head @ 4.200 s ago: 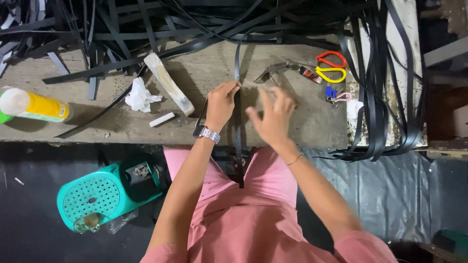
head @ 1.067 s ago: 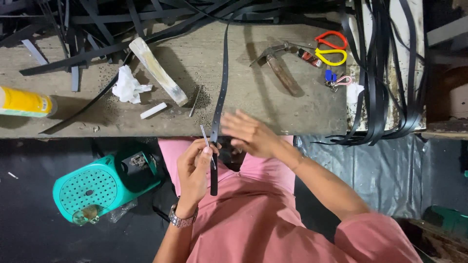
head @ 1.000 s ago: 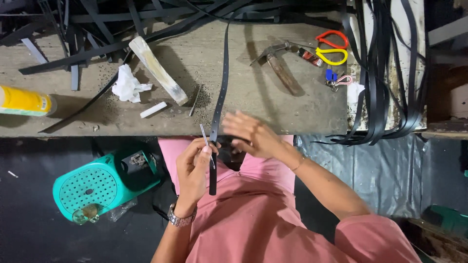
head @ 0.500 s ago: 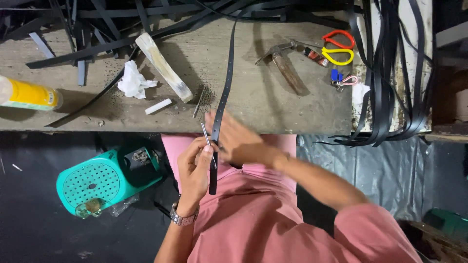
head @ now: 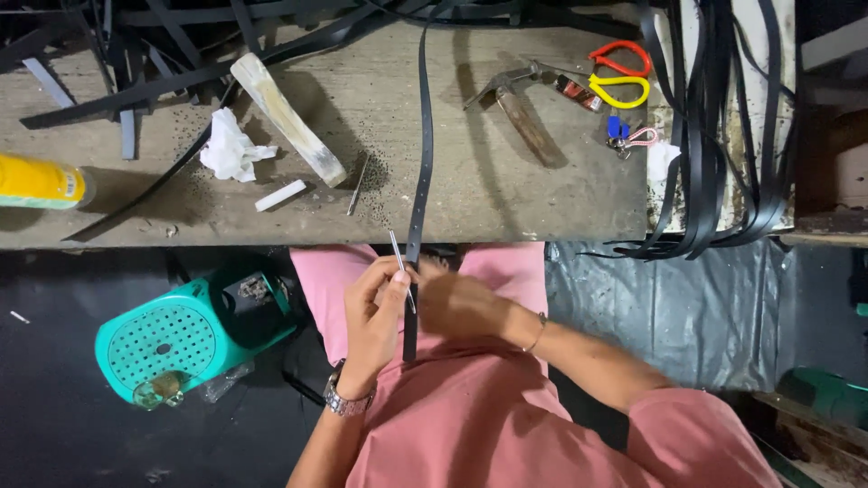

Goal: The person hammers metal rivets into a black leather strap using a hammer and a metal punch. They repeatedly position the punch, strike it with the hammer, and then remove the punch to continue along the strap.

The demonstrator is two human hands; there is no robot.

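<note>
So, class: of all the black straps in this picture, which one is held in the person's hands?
The long black strap that runs straight down the middle of the workbench into both hands. The other straps lie heaped along the bench's back edge or hang over its right end, untouched.

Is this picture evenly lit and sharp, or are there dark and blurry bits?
Head view: the wooden bench is brightly lit, and the hammer throws a soft shadow to its left; the floor by the teal basket is dim; the left hand, right hand and black strap look sharp.
</note>
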